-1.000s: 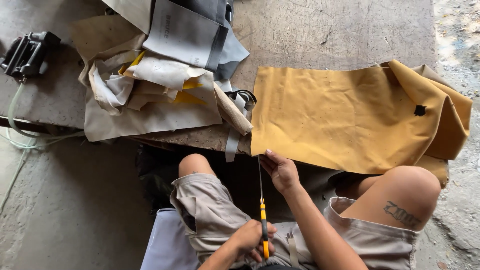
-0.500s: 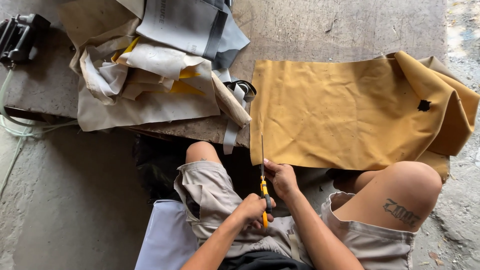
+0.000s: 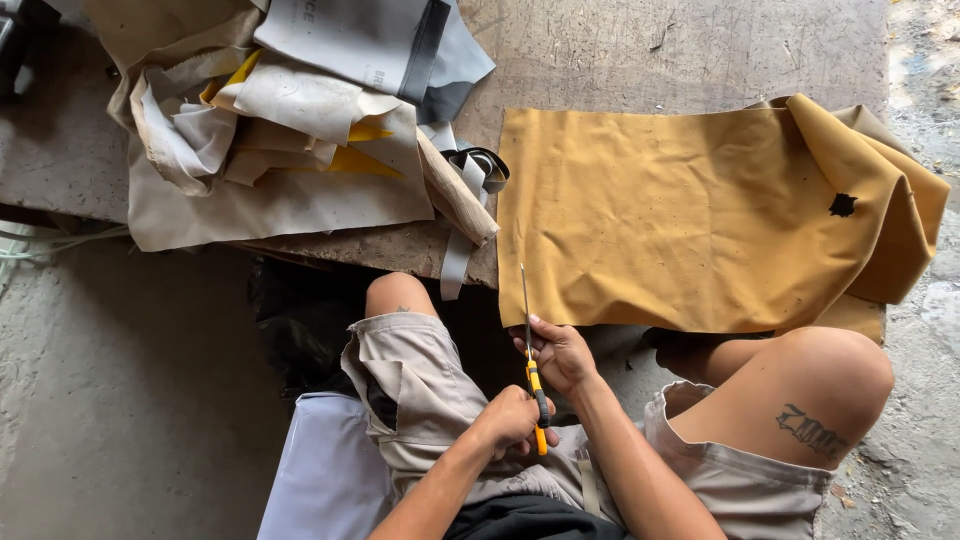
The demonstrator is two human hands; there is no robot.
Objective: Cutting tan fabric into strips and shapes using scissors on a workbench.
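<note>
From the head camera, one person sits with both knees raised at the near edge of a worn grey wooden tabletop (image 3: 620, 60). Two hands meet over the lap on one long utility knife with a yellow and black handle (image 3: 535, 390) and a thin blade that points up toward the tabletop edge. The left hand (image 3: 512, 420) has its grip pressed together around the lower end of the handle. The right hand (image 3: 562, 352) pinches the knife higher up, at the top of the handle where the blade begins. The blade tip ends just beside the lower left edge of one large mustard-yellow sheet of canvas fabric (image 3: 690, 220); whether it touches cannot be told.

That single sheet lies flat on the right half of the tabletop, its right end bunched in folds, with one small black mark (image 3: 843, 204) near that end. Its near edge hangs by the right knee.

On the left half lies one heap of grey, beige and yellow fabric offcuts (image 3: 290, 130), too overlapped to count. One grey webbing strap (image 3: 462, 240) hangs from it over the tabletop edge, above the left knee. One pale lilac seat (image 3: 325, 470) shows beneath the left thigh.
</note>
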